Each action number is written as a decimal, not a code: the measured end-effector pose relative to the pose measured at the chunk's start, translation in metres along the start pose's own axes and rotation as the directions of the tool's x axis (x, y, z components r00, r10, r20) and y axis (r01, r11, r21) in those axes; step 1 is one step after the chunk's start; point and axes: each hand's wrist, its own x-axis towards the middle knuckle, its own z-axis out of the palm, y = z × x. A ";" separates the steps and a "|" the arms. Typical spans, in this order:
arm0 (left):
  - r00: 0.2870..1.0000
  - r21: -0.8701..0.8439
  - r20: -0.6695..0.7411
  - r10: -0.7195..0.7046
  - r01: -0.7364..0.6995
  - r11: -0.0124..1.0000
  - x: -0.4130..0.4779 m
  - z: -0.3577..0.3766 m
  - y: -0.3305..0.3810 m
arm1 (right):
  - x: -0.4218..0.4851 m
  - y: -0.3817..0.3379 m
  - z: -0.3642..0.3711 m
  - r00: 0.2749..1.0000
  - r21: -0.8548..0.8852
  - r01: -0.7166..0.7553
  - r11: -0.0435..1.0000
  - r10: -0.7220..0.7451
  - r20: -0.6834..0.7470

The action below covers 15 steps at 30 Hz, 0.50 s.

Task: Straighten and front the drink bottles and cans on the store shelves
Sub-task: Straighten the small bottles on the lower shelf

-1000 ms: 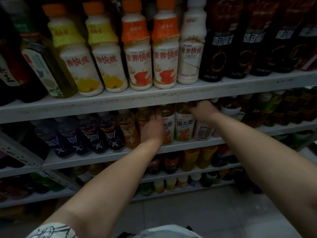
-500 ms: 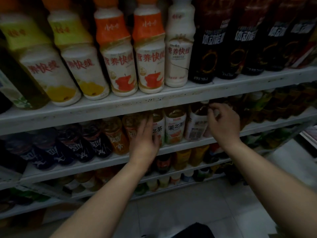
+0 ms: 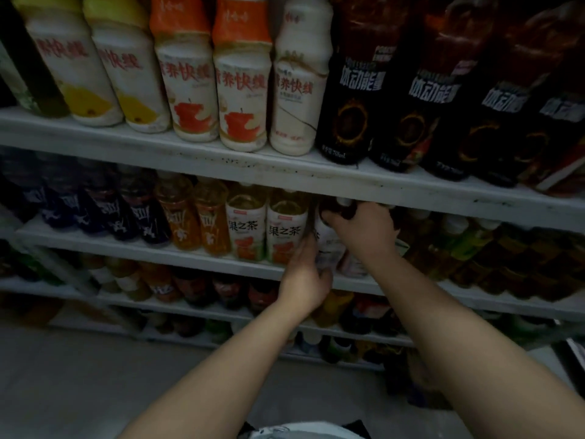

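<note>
Chinese brand lettering on three groups of shelf bottles.

Upper centre of the frame, the white plastic bottles with orange shoulders (image 3: 243,80) carry red "营养快线". Upper right, the tall black plastic bottles (image 3: 351,90) carry white "体动能量", with what looks like "700mL" at one base. Mid-frame, the white-labelled amber tea bottles (image 3: 245,229) read "果之茶". The print on the pale dark-capped bottle (image 3: 329,248) beside them is too blurred to read.

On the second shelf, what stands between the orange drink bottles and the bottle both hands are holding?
Two white-labelled tea bottles, side by side, between the orange bottles and the held bottle, in the head view.
</note>
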 end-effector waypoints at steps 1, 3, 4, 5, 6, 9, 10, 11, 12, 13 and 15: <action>1.000 -0.004 -0.011 -0.010 0.010 1.000 -0.002 0.004 0.003 | 0.001 0.002 -0.002 0.998 0.068 0.008 0.998 -0.013 0.065; 0.999 0.027 -0.003 -0.050 0.050 0.998 -0.008 0.013 0.008 | 0.003 0.005 -0.008 0.986 0.241 -0.026 0.970 -0.015 0.165; 0.996 0.047 0.021 -0.088 0.087 0.995 -0.012 0.018 0.011 | 0.005 0.007 -0.011 0.979 0.327 -0.060 0.943 -0.009 0.204; 0.990 0.069 0.055 -0.127 0.123 0.990 -0.016 0.024 0.013 | 0.007 0.008 -0.013 0.972 0.387 -0.092 0.917 -0.002 0.236; 0.985 0.092 0.087 -0.152 0.144 0.985 -0.019 0.030 0.016 | 0.009 0.009 -0.014 0.967 0.409 -0.113 0.905 0.004 0.256; 0.981 0.119 0.089 -0.171 0.159 0.980 -0.021 0.040 0.020 | 0.010 0.012 -0.009 0.973 0.338 -0.065 0.939 -0.015 0.229; 0.982 0.121 0.086 -0.166 0.155 0.980 -0.020 0.039 0.020 | 0.008 0.013 -0.006 0.978 0.292 -0.018 0.956 -0.044 0.204; 0.984 0.134 0.092 -0.155 0.142 0.981 -0.019 0.037 0.018 | 0.008 0.013 -0.004 0.980 0.251 0.024 0.968 -0.073 0.186; 0.985 0.157 0.112 -0.135 0.116 0.981 -0.018 0.034 0.015 | 0.009 0.013 -0.004 0.979 0.221 0.050 0.974 -0.091 0.183; 0.984 0.189 0.151 -0.097 0.068 0.980 -0.017 0.029 0.013 | 0.010 0.014 -0.004 0.976 0.205 0.053 0.977 -0.095 0.198; 0.974 0.261 0.223 0.030 -0.090 0.961 -0.018 0.015 0.010 | 0.016 0.016 -0.008 0.956 0.191 0.033 0.981 -0.086 0.279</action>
